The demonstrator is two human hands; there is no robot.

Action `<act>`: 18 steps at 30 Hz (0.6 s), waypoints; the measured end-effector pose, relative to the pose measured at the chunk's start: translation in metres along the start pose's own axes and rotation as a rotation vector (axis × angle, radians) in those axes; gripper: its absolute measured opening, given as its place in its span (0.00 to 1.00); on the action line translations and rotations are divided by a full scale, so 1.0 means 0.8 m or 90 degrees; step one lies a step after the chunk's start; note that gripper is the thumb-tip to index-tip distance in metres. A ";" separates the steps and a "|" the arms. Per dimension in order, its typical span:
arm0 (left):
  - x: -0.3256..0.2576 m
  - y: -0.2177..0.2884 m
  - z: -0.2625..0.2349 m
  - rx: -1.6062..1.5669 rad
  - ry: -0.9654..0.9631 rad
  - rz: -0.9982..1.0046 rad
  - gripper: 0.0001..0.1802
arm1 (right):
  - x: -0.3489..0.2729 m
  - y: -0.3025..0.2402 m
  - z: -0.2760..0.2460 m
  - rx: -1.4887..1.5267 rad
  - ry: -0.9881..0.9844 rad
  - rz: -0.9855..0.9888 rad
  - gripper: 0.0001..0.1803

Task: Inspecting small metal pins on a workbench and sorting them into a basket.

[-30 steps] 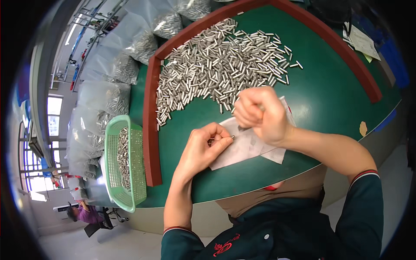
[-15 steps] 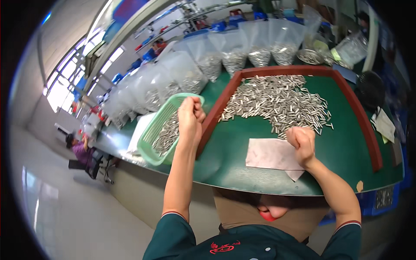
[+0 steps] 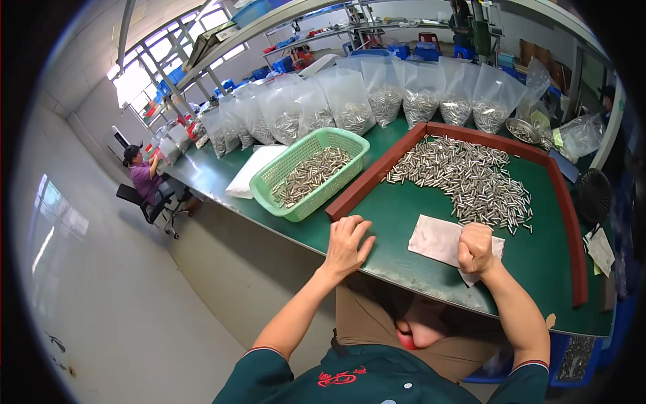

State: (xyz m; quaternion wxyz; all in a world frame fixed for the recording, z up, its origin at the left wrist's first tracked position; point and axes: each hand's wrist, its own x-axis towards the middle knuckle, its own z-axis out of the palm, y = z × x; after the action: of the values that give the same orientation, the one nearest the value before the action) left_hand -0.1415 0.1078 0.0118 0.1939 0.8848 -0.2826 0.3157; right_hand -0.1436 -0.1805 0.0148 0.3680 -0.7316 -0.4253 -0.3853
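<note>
My left hand [image 3: 346, 246] hovers at the table's front edge, just below the near end of a red-brown wooden frame [image 3: 367, 182], with its fingers apart and nothing in them. Closed into a fist, my right hand [image 3: 476, 249] is over the right part of a pinkish-white cloth [image 3: 431, 237]. Whatever the fist holds, if anything, is hidden. Beyond the cloth, inside the frame, lies a heap of small silvery metal pins [image 3: 464, 176]. To the left of the frame stands a light green perforated basket [image 3: 336, 188] with more loose pins inside.
Clear plastic bags [image 3: 385, 91] of pins line the table's back edge. At the far right are a metal bowl [image 3: 523, 131], a black fan [image 3: 593, 192] and papers [image 3: 599, 250]. A person [image 3: 145, 175] in purple sits at the table's far left end.
My left hand has moved from over the basket toward me and its fingers have opened. My right hand stays a fist and now covers part of the cloth. The whole view has shifted.
</note>
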 end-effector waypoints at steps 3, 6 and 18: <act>-0.007 -0.008 0.010 -0.050 0.044 -0.084 0.18 | -0.002 -0.001 0.002 -0.040 -0.020 -0.037 0.10; -0.005 -0.020 0.019 -0.141 -0.005 -0.079 0.17 | -0.003 0.001 0.003 -0.079 -0.043 -0.044 0.10; -0.007 -0.021 0.020 -0.141 -0.049 -0.092 0.13 | 0.004 0.052 -0.069 -0.292 0.157 -0.019 0.10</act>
State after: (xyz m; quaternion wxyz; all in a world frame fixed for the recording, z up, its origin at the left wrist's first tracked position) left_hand -0.1272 0.1146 -0.0068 0.3013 0.8877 -0.2583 0.2334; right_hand -0.1186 -0.2426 0.0326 0.2358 -0.7372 -0.2893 -0.5633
